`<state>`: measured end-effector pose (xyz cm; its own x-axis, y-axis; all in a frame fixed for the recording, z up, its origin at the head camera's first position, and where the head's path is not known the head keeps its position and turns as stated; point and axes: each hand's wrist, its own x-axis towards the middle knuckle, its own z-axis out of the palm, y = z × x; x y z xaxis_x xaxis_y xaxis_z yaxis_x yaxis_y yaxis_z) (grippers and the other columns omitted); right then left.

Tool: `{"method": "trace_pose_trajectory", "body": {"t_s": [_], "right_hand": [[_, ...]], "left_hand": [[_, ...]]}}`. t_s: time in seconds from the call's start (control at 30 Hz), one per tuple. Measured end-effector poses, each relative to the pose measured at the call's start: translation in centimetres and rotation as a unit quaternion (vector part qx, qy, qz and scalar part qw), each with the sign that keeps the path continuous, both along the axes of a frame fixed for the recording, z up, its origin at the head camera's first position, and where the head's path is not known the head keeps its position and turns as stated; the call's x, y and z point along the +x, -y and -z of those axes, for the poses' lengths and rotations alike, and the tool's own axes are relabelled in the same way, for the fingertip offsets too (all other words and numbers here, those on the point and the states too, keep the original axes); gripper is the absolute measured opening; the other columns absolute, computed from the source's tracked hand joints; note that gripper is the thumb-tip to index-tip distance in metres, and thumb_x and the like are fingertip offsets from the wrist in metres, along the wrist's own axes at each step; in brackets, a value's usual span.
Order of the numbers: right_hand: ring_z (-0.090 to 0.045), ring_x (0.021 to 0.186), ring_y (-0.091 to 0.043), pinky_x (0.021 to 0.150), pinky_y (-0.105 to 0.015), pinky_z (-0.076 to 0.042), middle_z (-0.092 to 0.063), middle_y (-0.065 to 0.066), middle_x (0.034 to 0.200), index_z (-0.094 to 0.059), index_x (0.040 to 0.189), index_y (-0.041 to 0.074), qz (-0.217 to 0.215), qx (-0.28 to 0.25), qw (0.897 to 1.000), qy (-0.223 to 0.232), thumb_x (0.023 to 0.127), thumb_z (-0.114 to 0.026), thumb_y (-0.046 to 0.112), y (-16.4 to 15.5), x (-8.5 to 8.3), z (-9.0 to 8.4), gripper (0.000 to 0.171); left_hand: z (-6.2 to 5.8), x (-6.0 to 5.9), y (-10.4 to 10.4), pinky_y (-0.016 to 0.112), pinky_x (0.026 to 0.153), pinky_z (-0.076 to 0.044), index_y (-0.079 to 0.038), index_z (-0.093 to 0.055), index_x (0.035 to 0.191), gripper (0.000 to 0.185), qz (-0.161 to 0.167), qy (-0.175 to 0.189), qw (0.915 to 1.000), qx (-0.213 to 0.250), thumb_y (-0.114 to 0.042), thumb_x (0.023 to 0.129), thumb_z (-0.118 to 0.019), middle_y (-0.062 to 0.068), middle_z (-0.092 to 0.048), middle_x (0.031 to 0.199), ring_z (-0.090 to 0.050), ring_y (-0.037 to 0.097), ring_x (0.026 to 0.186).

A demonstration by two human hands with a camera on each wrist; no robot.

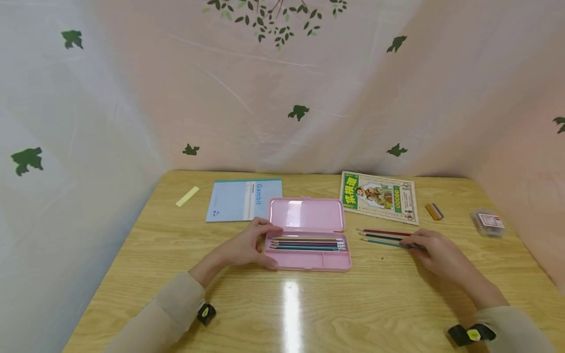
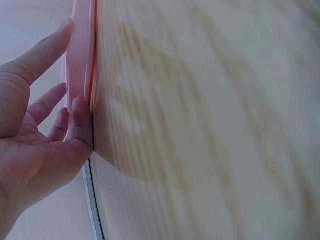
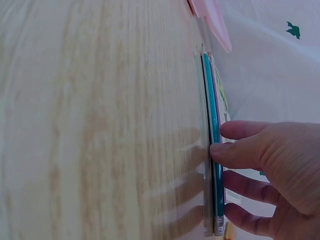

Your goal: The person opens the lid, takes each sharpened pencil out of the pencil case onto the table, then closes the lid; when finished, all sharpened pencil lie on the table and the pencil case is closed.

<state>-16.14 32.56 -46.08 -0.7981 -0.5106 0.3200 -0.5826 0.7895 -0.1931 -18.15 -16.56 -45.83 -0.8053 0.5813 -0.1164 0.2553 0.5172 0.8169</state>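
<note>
A teal pencil (image 1: 380,242) lies on the desk (image 1: 353,314), to the right of the open pencil case (image 1: 293,261), its point facing that way. The right hand (image 1: 434,250) has hold of it toward its blunt end: the grip is nearly closed, thumb on the near side, fingers on the far side. Whether the dark pencil (image 1: 380,237) just behind is caught too, I cannot tell. A red pencil (image 1: 384,232) lies slightly farther back. All three run roughly left to right, close to the case's long axis, and the pencils inside (image 1: 306,243) point left too, so a sideways move would seem to need little turning. The case is leftward of this grip, past the points. The left hand (image 1: 247,247) is nearer the case and holds its left end, thumb and fingers spread about the corners. Behind the loose pencils is a book (image 1: 381,196); farther right, an eraser (image 1: 434,212) and a clear box (image 1: 489,223). A notebook (image 1: 229,201) lies beyond the left hand.
</note>
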Motion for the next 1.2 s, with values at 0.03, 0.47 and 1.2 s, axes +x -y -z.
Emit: {"method": "trace_pose_trajectory", "body": {"t_s": [0.03,0.47,1.2], "right_hand": [[-0.067,0.082,-0.027,0.065,-0.045,-0.053,-0.070,-0.008,0.097,-0.078,0.101,0.010,-0.002,0.000,1.000,-0.001,0.072,-0.085,-0.008,0.0,0.0,-0.1,0.034],[-0.066,0.084,-0.020,0.067,-0.043,-0.055,-0.070,-0.003,0.098,-0.077,0.110,0.010,-0.046,-0.018,0.998,-0.044,0.072,-0.086,-0.005,2.7,-0.1,-2.2,0.042],[-0.065,0.090,-0.015,0.071,-0.035,-0.055,-0.069,-0.002,0.105,-0.077,0.112,0.011,-0.114,-0.033,0.993,0.019,0.086,-0.078,0.000,10.0,-1.2,-4.8,0.028]], "left_hand": [[0.0,0.0,0.0,0.034,0.082,-0.039,-0.019,-0.054,0.146,0.078,0.001,0.000,1.0000,0.000,-0.029,0.078,-0.091,0.004,-0.035,0.134,-0.042,0.022,0.105],[0.2,0.0,-0.1,0.033,0.080,-0.038,-0.015,-0.053,0.147,0.079,0.005,-0.001,1.0000,0.005,-0.029,0.079,-0.090,0.007,-0.035,0.134,-0.041,0.024,0.104],[-0.2,-0.2,-0.1,0.033,0.079,-0.039,-0.019,-0.052,0.148,0.080,0.000,0.014,0.9999,-0.002,-0.030,0.079,-0.090,0.005,-0.035,0.133,-0.042,0.023,0.102]]}}
